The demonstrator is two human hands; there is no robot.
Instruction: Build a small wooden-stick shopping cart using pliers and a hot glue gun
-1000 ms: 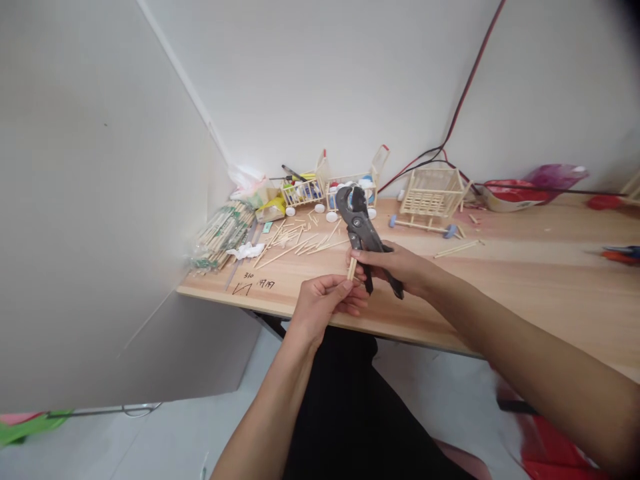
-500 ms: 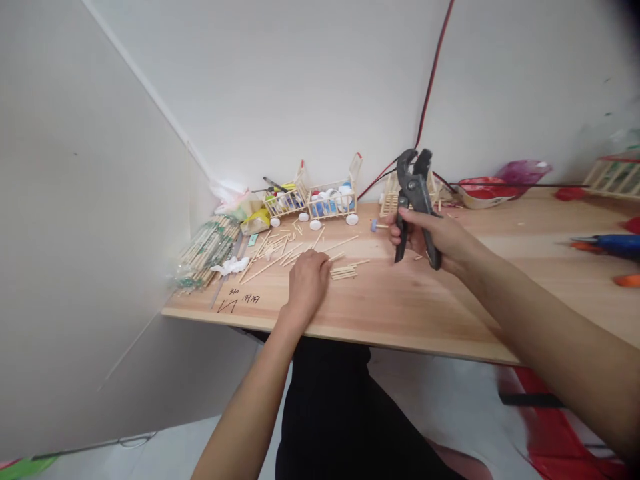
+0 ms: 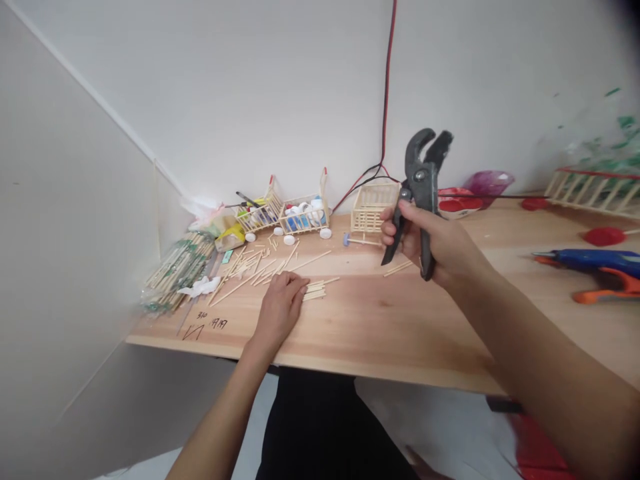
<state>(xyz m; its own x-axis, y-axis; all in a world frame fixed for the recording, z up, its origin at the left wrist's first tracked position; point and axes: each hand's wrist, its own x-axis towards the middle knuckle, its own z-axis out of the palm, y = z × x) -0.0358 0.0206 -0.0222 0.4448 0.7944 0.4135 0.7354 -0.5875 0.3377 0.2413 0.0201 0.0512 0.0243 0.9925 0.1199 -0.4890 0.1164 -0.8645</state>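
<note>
In my right hand is a black pipe cutter, held upright above the table, its hooked jaw and blade spread apart. My left hand rests on the wooden table with fingers bent and pressed together. Its fingertips touch the left ends of a small row of short wooden sticks; the grip itself is partly hidden. Longer loose sticks lie scattered just beyond that hand. A couple of sticks lie beneath the cutter.
Small stick-built carts stand along the wall, with an unfilled stick frame beside them. Bagged sticks lie at left. A blue glue gun and a red-rimmed stick basket are at right. Cables hang down the wall.
My view has swung right, so the table's things appear farther left. My left hand stays by the short sticks, its fingertips now against them. The cutter remains in my right hand, slightly farther from the wall-side frame.
</note>
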